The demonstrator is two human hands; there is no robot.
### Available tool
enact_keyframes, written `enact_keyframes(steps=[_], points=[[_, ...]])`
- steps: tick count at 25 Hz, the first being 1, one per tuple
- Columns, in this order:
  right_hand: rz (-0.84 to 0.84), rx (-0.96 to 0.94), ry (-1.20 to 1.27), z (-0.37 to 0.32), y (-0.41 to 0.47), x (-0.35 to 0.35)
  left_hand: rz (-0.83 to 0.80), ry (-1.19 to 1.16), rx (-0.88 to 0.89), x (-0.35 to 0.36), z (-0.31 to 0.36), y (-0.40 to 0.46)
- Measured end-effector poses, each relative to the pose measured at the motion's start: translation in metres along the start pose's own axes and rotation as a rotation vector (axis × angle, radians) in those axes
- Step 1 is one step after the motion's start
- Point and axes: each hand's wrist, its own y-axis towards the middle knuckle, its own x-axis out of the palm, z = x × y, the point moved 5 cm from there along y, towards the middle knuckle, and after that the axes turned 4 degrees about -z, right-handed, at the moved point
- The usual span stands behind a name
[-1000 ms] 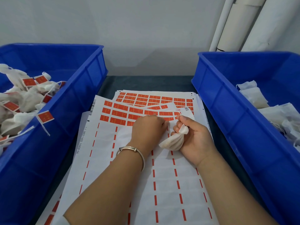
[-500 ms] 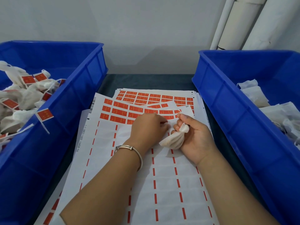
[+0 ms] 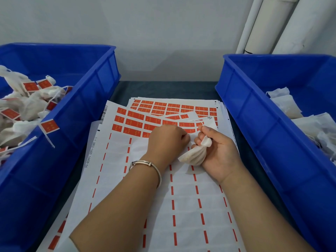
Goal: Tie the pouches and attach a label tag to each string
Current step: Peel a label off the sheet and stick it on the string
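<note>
My right hand (image 3: 220,153) grips a white pouch (image 3: 194,156) by its gathered neck, the bulb hanging just above the paper. My left hand (image 3: 167,140), with a metal bangle on the wrist, lies knuckles-up on the label sheet (image 3: 112,160) at the lowest row of red labels (image 3: 134,123). Its fingers are curled toward the pouch neck and nearly touch my right fingers. The fingertips are hidden under the hand, so whatever they pinch cannot be seen. The lower part of the sheet shows bare backing with red dashes.
A blue bin (image 3: 87,106) on the left holds tied pouches with red tags; one tag hangs over its rim. A blue bin (image 3: 258,124) on the right holds untagged white pouches. More label sheets lie stacked behind, and white pipes stand at the back right.
Both hands stay in nearly the same place. My left fingertips have crept slightly toward the pouch neck.
</note>
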Motion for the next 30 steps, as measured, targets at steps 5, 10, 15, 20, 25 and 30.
enact_keyframes(steps=[5, 10, 15, 20, 25, 30], points=[[-0.004, 0.002, 0.0, 0.0, 0.001, -0.002, 0.041, -0.16, -0.029, -0.001, -0.002, -0.002], [0.007, -0.007, -0.024, 0.0, 0.003, -0.005, 0.135, -0.358, -0.2, -0.004, -0.017, 0.0], [-0.024, -0.017, -0.007, 0.0, 0.0, -0.001, 0.129, -0.408, -0.16, -0.001, -0.014, -0.002], [-0.007, -0.015, -0.003, 0.0, 0.001, -0.001, 0.126, -0.293, -0.078, 0.001, -0.01, 0.0], [0.01, -0.03, -0.028, -0.001, 0.002, -0.003, 0.14, -0.372, -0.172, 0.0, -0.014, 0.001], [0.03, -0.089, -0.272, -0.004, 0.0, -0.002, 0.147, -0.655, -0.365, -0.004, -0.03, -0.001]])
